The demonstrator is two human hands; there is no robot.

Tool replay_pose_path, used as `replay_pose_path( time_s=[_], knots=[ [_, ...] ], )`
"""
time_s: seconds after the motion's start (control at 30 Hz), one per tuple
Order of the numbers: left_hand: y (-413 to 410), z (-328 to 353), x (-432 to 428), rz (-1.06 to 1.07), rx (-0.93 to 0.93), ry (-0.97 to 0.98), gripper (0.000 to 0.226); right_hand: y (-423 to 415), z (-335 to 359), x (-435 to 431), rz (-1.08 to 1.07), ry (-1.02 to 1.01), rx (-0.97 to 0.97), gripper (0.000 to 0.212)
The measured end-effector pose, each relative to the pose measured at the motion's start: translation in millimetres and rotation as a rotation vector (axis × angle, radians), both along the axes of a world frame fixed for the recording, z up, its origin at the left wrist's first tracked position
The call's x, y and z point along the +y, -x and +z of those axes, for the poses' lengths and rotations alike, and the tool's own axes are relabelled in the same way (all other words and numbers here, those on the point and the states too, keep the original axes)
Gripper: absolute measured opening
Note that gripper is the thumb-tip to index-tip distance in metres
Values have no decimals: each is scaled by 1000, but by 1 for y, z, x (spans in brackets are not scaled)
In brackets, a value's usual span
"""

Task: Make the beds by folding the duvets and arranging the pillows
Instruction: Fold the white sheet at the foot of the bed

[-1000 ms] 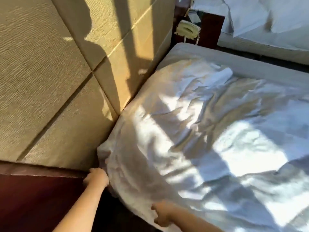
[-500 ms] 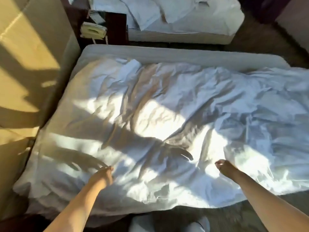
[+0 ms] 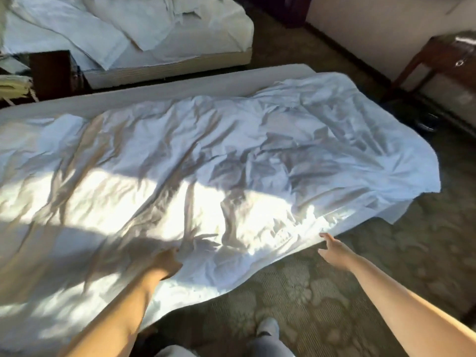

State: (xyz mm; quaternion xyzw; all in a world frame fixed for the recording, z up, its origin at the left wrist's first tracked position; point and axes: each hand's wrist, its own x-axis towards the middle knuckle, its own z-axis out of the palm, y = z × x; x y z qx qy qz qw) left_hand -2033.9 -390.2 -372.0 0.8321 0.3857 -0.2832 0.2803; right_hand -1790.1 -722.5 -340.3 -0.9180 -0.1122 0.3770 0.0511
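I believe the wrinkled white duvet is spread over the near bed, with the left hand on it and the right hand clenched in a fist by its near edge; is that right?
Not quite: the head view shows the right hand open, fingers stretched out, not clenched. The rest holds: the wrinkled white duvet lies over the near bed, left hand on it.

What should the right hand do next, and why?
Probably reach the right hand slightly forward and pinch the near edge of the duvet. Its fingers are straight and just short of that edge, the left hand is on the fabric, and the duvet lies crumpled, overhanging the near side.
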Motion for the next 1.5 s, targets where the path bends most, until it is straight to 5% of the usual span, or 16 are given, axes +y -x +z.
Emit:
replay_pose_path(
  time_s=[0.13, 0.57, 0.9, 1.17, 1.27, 1.37, 1.43, 1.5],
  knots=[
    [-40, -12, -60, -114, -20, 105, 70, -49, 16, -67, 12, 51, -120, 61],
    [-131, -27, -128, -317, 88, 10, 54, -83, -5, -118, -151, 1, 80, 45],
    [-232, -12, -121, -386, 29, -53, 42, -174, 20, -156, -472, -148, -139, 59],
    [-284, -58, -188, -258, 132, 165, 59, -261, -49, -151, 139, 47, -185, 83],
    [-310, -92, -251, -341, 87, -29, 82, -310, -101, -158, 354, 176, -217, 98],
    [-353, -125, -327, -368, 124, -219, 132, -354, -148, -164, 495, 97, -460, 80],
    [-385, -163, -355, -334, 81, -260, 123, -372, -166, -168, 529, -19, -547, 59],
    [-423, -164, -357, -422, 51, -324, 78, -392, -165, -170, 535, -89, -398, 49]
  ],
)
